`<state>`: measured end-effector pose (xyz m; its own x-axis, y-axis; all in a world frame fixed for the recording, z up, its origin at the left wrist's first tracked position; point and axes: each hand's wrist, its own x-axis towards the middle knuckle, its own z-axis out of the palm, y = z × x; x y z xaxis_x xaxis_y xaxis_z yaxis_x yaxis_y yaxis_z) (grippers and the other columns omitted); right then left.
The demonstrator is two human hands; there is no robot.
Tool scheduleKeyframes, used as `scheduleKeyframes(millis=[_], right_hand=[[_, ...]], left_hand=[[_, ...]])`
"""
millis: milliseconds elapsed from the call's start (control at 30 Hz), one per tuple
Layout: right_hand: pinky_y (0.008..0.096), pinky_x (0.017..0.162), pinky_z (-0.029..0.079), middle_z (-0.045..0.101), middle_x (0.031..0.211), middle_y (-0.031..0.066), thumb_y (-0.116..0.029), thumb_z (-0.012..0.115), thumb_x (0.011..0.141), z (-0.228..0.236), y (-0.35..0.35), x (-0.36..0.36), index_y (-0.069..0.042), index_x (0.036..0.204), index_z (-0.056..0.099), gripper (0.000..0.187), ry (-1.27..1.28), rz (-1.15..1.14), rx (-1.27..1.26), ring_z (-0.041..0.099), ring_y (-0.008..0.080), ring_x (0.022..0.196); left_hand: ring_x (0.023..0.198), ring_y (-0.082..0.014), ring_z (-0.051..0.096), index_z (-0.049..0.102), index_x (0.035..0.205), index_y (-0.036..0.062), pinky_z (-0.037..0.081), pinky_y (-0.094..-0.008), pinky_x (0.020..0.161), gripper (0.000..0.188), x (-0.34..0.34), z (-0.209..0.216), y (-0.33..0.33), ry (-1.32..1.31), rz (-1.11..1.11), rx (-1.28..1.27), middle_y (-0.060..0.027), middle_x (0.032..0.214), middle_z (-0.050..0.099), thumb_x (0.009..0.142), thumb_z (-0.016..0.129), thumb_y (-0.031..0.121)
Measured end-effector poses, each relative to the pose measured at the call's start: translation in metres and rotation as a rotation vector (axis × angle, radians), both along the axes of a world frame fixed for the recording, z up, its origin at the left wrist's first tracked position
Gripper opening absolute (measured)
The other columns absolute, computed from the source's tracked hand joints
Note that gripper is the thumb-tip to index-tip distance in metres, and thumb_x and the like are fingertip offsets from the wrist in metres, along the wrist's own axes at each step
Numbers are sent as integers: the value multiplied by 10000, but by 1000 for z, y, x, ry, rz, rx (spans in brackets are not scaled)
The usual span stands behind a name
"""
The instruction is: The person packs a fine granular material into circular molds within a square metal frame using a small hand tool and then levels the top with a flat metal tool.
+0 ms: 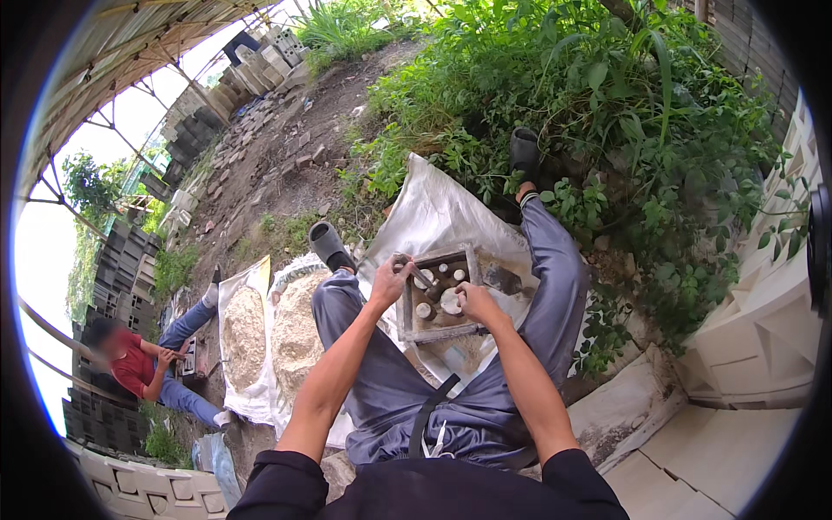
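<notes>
Between my spread legs lies a square grey frame (407, 305) with sandy material and several round whitish pieces inside. My left hand (392, 281) is closed at its far left corner around a slim grey rod-like tool (422, 276), whose lower end slants in over the pieces. The largest one, a pale disc (451, 301), sits right of the middle. My right hand (477, 305) is closed at that disc's right edge; what its fingers hold, if anything, is hidden. A dark lump (502, 279) rests just outside the frame's right side.
White sacking (438, 204) lies under and beyond the frame. To the left are sacks of pale powdery material (297, 322). Farther left, a person in a red shirt (139, 362) sits working. Green plants (607, 113) crowd the far right; pale moulded blocks (754, 295) stand at right.
</notes>
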<state>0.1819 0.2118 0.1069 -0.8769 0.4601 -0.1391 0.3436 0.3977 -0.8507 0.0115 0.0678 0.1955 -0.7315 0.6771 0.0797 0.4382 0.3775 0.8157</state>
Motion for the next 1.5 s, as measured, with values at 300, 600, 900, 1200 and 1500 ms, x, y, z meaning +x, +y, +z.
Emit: scheduleKeyframes(millis=[300, 600, 900, 1200, 1500], right_hand=[[473, 828, 485, 659, 941, 246, -142, 576, 844, -27, -10, -11, -51, 1312, 405, 507, 32, 85, 94, 627, 414, 931], [422, 847, 472, 601, 1068, 189, -147, 618, 862, -7, -28, -10, -63, 1380, 353, 587, 85, 102, 61, 616, 347, 932], [440, 917, 443, 499, 1144, 188, -129, 650, 820, -5, -46, -6, -84, 1377, 344, 637, 129, 176, 168, 546, 353, 1031], [404, 764, 472, 614, 854, 141, -159, 631, 874, 88, -44, -77, -13, 1290, 404, 496, 59, 267, 284, 608, 304, 810], [449, 735, 490, 653, 891, 266, -178, 582, 880, 62, -45, -99, 38, 965, 605, 233, 5, 180, 507, 642, 414, 877]], left_hand=[[777, -169, 664, 630, 1042, 22, 506, -322, 707, 238, -13, 36, 19, 202, -200, -282, -84, 882, 695, 865, 678, 175], [882, -400, 625, 580, 927, 30, 491, -477, 741, 235, -2, 46, 25, 579, -277, -500, -187, 865, 657, 830, 667, 227], [896, -358, 627, 609, 979, 86, 486, -467, 760, 207, -25, 41, -20, 318, -472, -329, -149, 927, 651, 854, 640, 248], [919, -337, 650, 655, 954, 89, 525, -447, 769, 214, -33, 35, -9, 401, -322, -333, -140, 953, 675, 789, 672, 225], [854, -317, 692, 740, 849, 98, 567, -409, 714, 185, -28, 42, 0, 390, -315, -327, -149, 890, 709, 674, 694, 133]])
